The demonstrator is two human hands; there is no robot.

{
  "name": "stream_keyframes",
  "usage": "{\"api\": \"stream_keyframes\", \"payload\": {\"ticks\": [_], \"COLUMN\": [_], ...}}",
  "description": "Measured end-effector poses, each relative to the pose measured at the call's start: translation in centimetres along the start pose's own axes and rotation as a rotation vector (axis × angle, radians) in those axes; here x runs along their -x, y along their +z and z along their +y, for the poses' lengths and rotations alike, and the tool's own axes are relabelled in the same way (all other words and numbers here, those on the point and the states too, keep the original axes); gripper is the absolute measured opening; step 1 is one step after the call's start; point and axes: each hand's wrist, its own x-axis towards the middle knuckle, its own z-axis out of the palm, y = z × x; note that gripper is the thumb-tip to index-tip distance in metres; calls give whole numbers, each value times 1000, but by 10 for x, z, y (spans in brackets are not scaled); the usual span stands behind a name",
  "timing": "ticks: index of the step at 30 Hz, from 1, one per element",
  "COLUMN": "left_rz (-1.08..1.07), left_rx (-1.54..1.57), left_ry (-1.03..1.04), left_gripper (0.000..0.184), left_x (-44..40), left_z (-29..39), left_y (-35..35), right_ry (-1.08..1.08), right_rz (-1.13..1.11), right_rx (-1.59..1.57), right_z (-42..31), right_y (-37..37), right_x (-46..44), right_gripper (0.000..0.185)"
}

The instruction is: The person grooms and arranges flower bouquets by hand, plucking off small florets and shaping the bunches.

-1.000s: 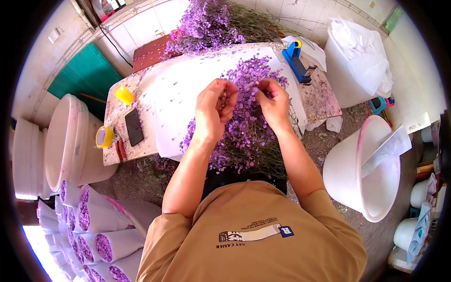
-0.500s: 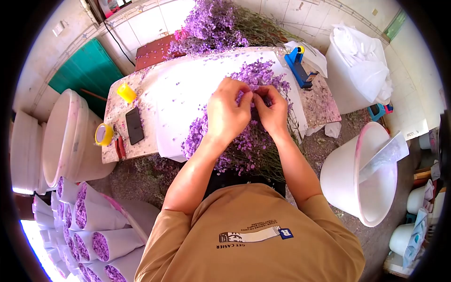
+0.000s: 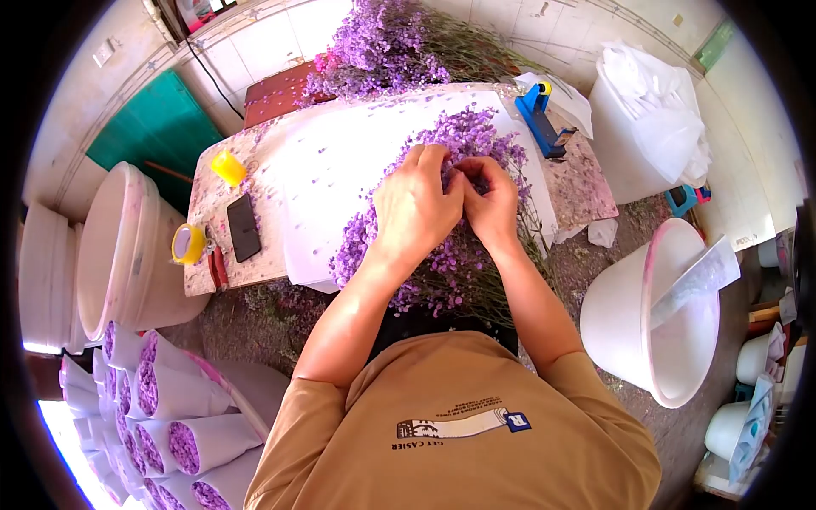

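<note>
A loose bunch of small purple flowers (image 3: 438, 272) lies over the near edge of the table, its thin green stems pointing toward the lower right. Both hands are in the middle of it. My left hand (image 3: 416, 200) is closed, with thumb and fingers pinched among the blossoms. Close beside it, my right hand (image 3: 491, 204) is closed too, its thumb and fingertips meeting the left ones. The fingers hide the exact sprigs between them. Under the bunch, white paper sheets (image 3: 327, 195) are spread, dotted with fallen petals.
On the table's left are a phone (image 3: 243, 228), red pliers (image 3: 217, 265) and yellow tape rolls (image 3: 188, 244). A blue tape dispenser (image 3: 537, 123) stands right. More purple flowers (image 3: 382, 42) lie behind. Wrapped bouquets (image 3: 183, 446) are stacked lower left; a white tub (image 3: 620, 310) is at right.
My left hand has turned slightly, its fingers bunching closer toward the right hand. My right hand has shifted only a little. The flower bunch stays in place.
</note>
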Motion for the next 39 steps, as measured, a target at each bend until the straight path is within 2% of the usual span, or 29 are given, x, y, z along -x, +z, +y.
{"api": "stream_keyframes", "payload": {"ticks": [3,7,10,12,13,14,16,18,20,22,24,25,26,28,30,32,36,38,39], "left_rz": [-44,-83,35,40,26,-30,-83,-72,-142,-196,-316,-269,-263,-207,-223,-95,-160,-36,-40], "left_rx": [-52,-97,47,427,734,892,1361,1436,1484,1494,1145,975,979,597,491,195,114,287,288], "left_ry": [-22,-33,53,0,-162,-398,-610,-652,-770,-750,-651,-580,-582,-298,-325,-43,-79,-27,-26], "left_gripper": [23,16,10,7,7,11,16,14,12,9,10,16,16,20,21,21,21,15,15], "left_x": [-3,-2,2,7,11,14,14,16,15,15,12,11,9,4,-2,-8,-11,-12,-12], "left_z": [4,-2,-6,-4,-7,-8,-28,-33,-30,-39,-40,-41,-44,-48,-46,-48,-55,-60,-62], "left_y": [-4,-2,-6,-20,-22,-32,-43,-48,-53,-47,-42,-35,-31,-24,-20,-12,-3,-2,-3], "right_ry": [-70,-44,-152,-43,-42,-130,-311,-382,-272,-105,44,54,52,142,157,179,159,193,196], "right_rz": [13,-9,-18,-111,-117,-143,-200,-211,-106,-24,-42,-42,-49,-68,-66,-76,-73,-79,-76], "right_rx": [19,44,83,-101,-101,-22,133,217,256,137,22,7,10,-104,-108,-119,-132,-177,-177], "right_z": [0,-8,-6,-2,-1,-1,-4,-9,-2,12,14,12,10,7,9,8,11,13,13], "right_y": [1,1,-4,-13,-18,-25,-33,-31,-26,-19,-22,-21,-21,-22,-22,-23,-20,-20,-19], "right_x": [0,0,-1,0,0,-1,-5,-10,-11,-13,-15,-15,-15,-13,-13,-12,-12,-11,-11], "right_gripper": [14,14,17,26,26,35,54,58,52,28,19,15,15,14,12,11,10,10,10]}}
